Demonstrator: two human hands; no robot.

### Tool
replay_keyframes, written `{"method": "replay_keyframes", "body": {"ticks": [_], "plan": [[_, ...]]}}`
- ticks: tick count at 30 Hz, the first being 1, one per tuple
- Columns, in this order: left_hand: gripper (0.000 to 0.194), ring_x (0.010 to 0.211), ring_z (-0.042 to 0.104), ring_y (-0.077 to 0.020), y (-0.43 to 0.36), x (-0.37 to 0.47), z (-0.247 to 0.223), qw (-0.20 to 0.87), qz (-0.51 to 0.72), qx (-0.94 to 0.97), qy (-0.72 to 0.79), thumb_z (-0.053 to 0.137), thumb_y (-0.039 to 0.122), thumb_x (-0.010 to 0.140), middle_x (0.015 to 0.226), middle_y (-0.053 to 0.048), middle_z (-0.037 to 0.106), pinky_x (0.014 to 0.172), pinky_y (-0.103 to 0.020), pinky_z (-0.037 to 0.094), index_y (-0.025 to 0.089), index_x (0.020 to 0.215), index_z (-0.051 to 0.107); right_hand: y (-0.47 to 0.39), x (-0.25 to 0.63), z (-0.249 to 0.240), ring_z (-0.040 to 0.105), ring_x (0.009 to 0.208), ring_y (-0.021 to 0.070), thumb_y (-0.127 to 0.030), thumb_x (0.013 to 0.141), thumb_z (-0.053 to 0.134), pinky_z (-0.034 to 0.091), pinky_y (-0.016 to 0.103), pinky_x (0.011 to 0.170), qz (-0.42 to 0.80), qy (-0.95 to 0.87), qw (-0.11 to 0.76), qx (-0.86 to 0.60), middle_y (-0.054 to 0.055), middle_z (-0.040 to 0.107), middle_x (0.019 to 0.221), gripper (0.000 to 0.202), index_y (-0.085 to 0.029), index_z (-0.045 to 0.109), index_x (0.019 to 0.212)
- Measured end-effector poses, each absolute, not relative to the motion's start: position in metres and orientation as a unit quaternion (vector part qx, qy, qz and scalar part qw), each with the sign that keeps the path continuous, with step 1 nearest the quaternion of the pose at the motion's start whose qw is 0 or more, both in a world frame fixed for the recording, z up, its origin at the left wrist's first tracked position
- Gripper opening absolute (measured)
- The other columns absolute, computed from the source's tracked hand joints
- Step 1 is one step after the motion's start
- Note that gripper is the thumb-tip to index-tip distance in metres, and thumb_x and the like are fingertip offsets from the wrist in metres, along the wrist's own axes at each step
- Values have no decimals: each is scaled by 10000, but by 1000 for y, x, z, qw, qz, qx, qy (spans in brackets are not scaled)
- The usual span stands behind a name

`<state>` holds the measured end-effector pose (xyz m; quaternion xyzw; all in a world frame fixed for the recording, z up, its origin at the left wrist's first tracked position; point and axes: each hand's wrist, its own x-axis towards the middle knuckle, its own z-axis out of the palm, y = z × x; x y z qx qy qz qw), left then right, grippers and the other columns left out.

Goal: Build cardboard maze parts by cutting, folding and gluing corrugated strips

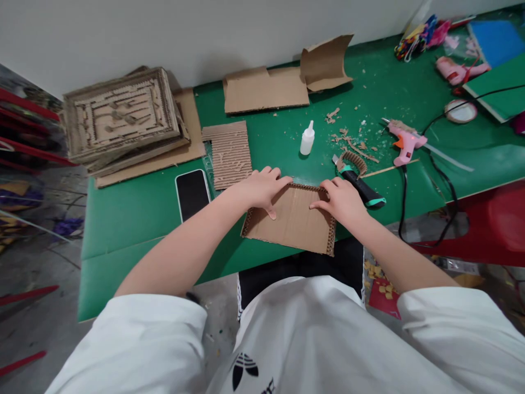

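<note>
Remotely, I'm holding the cardboard panel between left hand and right hand, both half-curled, seemingly pressing the corrugated strip beneath their fingers; that's calling for even pressure.

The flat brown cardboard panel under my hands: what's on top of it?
Along three edges of the panel run brown corrugated cardboard strips. Your left hand and right hand cover its far corners, hiding what's there.

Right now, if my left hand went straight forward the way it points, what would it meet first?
Beyond the edge of the cardboard piece it touches, your left hand would probably meet the white bottle first; depth is hard to judge, so it might pass just beside it.
</note>
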<state>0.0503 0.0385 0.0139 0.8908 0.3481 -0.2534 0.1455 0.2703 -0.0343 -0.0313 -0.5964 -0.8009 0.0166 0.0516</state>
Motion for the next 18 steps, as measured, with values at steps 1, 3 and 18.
{"method": "replay_keyframes", "body": {"ticks": [1, 3, 18], "plan": [[1044, 1149, 389, -354, 38, 51, 14, 145, -255, 890, 349, 781, 508, 580, 1301, -167, 416, 878, -413, 370, 264, 1432, 230, -34, 270, -32, 564, 760, 253, -622, 695, 634, 402, 325, 688, 14, -801, 52, -597, 95, 587, 805, 545, -136, 607, 938], [1045, 1150, 389, -353, 38, 51, 15, 144, -258, 889, 350, 782, 507, 578, 1302, -166, 416, 878, -414, 372, 267, 1432, 230, -34, 270, -32, 565, 758, 253, -625, 681, 641, 405, 325, 691, 10, -800, 52, -597, 95, 585, 799, 552, -135, 612, 934], [1047, 1148, 393, -356, 39, 50, 13, 139, -253, 890, 353, 777, 528, 567, 1301, -164, 418, 862, -415, 390, 277, 1432, 242, -37, 270, -33, 555, 775, 253, -621, 678, 632, 404, 331, 724, 6, -794, 55, -605, 100, 597, 830, 558, -130, 622, 942]]}}
